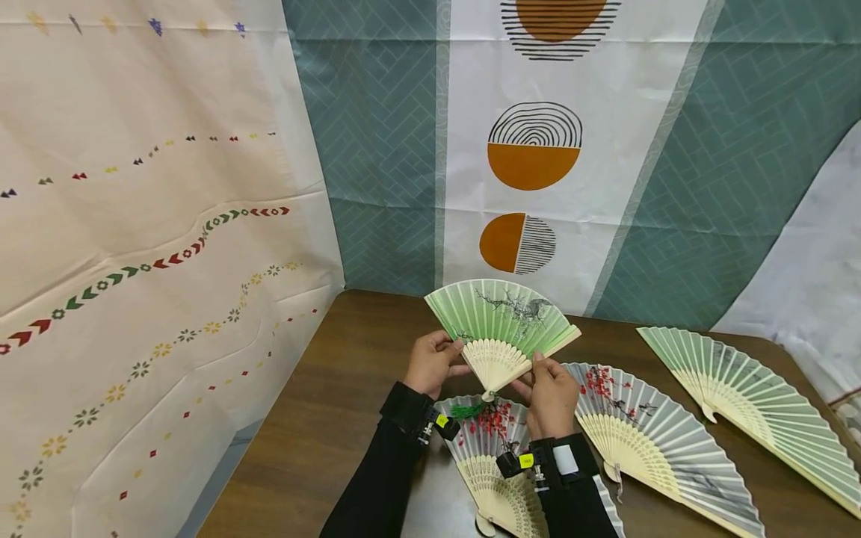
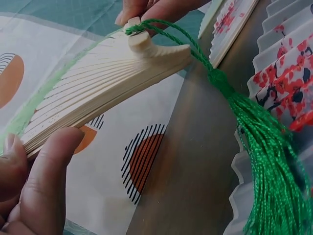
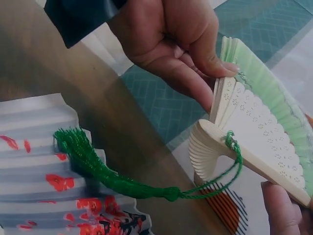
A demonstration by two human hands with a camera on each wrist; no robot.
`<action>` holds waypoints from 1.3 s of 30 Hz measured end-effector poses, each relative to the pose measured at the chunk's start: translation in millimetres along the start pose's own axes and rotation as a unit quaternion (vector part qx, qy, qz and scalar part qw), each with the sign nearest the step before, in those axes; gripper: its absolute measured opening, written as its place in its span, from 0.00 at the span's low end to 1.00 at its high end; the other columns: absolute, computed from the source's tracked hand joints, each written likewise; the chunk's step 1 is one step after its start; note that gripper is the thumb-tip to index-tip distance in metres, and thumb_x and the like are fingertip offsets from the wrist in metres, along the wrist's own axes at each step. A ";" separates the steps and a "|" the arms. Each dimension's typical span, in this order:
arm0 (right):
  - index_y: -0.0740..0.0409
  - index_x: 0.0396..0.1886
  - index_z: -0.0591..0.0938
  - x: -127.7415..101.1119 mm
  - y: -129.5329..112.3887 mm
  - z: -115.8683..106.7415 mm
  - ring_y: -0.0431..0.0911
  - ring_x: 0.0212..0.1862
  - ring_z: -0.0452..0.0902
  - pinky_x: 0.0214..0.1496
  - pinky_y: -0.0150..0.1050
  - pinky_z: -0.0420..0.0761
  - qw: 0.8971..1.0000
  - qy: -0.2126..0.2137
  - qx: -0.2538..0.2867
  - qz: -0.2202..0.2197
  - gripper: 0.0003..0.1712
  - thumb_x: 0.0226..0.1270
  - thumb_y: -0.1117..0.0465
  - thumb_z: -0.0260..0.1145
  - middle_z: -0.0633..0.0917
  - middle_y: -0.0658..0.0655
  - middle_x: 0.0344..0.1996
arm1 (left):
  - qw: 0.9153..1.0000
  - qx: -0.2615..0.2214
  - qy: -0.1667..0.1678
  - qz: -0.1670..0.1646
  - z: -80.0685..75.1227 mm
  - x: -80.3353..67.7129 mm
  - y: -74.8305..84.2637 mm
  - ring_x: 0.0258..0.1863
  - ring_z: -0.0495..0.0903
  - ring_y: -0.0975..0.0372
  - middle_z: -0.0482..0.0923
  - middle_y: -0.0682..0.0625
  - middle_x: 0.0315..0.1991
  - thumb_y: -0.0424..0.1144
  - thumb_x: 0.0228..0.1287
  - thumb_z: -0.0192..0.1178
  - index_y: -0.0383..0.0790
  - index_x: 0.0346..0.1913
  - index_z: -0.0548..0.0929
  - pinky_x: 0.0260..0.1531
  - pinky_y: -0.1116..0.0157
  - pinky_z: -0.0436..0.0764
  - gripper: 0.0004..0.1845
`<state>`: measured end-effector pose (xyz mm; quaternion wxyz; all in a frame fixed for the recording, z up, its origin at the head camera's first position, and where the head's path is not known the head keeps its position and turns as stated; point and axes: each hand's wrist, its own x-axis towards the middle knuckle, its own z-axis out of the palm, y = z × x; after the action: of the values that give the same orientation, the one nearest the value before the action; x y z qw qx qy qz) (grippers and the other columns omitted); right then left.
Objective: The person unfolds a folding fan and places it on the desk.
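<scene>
A spread green folding fan with a dark branch-and-bird print is held up over the table by both hands. My left hand pinches its left edge between thumb and fingers. On the opposite side, my right hand grips the outer rib. The pale pierced ribs meet at the pivot, where a green tassel hangs by a looped cord. Below, overlapped by the hands in the head view, lies an open grey-white fan with red blossoms.
To the right on the brown table lie another open grey fan with red blossoms and an open light green fan. Patterned cloths hang behind the table and at its left side.
</scene>
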<state>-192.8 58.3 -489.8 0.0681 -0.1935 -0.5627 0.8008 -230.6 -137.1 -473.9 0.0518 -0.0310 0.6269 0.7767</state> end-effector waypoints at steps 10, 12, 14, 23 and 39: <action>0.75 0.70 0.76 0.7 -0.2 1.2 0.34 0.40 0.94 0.44 0.30 0.96 0.998 0.022 0.063 0.002 0.24 0.96 0.57 0.56 0.86 0.50 0.47 | 0.999 -0.021 0.029 0.016 3.3 0.2 -0.1 0.37 0.82 0.63 0.76 0.52 0.33 0.22 0.86 0.58 0.24 0.46 0.82 0.37 0.65 0.98 0.05; 0.74 0.71 0.76 0.5 -0.5 1.1 0.34 0.41 0.94 0.46 0.30 0.96 0.997 0.028 0.071 0.002 0.24 0.96 0.56 0.55 0.87 0.49 0.47 | 0.999 -0.034 0.037 0.018 5.1 -0.2 0.1 0.38 0.82 0.63 0.77 0.52 0.33 0.22 0.85 0.58 0.24 0.45 0.83 0.37 0.65 0.98 0.06; 0.72 0.70 0.76 0.3 -1.4 1.0 0.34 0.41 0.94 0.45 0.30 0.96 0.995 0.034 0.088 0.005 0.22 0.96 0.56 0.55 0.87 0.49 0.44 | 0.998 -0.045 0.043 0.022 6.5 -0.6 -0.3 0.39 0.82 0.64 0.78 0.53 0.33 0.22 0.85 0.59 0.24 0.44 0.83 0.37 0.64 0.98 0.06; 0.65 0.62 0.78 3.6 -2.5 -0.8 0.37 0.43 0.87 0.44 0.30 0.96 0.986 0.038 0.159 0.020 0.16 0.95 0.55 0.56 0.85 0.49 0.42 | 0.994 -0.086 0.060 0.039 10.5 0.0 -2.2 0.38 0.84 0.64 0.80 0.52 0.34 0.23 0.87 0.56 0.22 0.49 0.84 0.38 0.66 0.98 0.07; 0.56 0.83 0.66 -1.5 -1.1 4.1 0.42 0.61 0.79 0.68 0.31 0.92 0.955 0.035 0.286 0.067 0.26 0.96 0.53 0.48 0.76 0.52 0.63 | 0.972 -0.198 0.103 0.069 17.2 2.9 -5.2 0.39 0.90 0.62 0.85 0.47 0.43 0.24 0.88 0.55 0.24 0.54 0.84 0.42 0.66 0.98 0.07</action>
<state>-193.1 54.6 -487.2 0.0867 -0.2315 -0.2928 0.9237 -232.5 -119.1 -475.7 -0.0742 -0.0772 0.4629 0.8799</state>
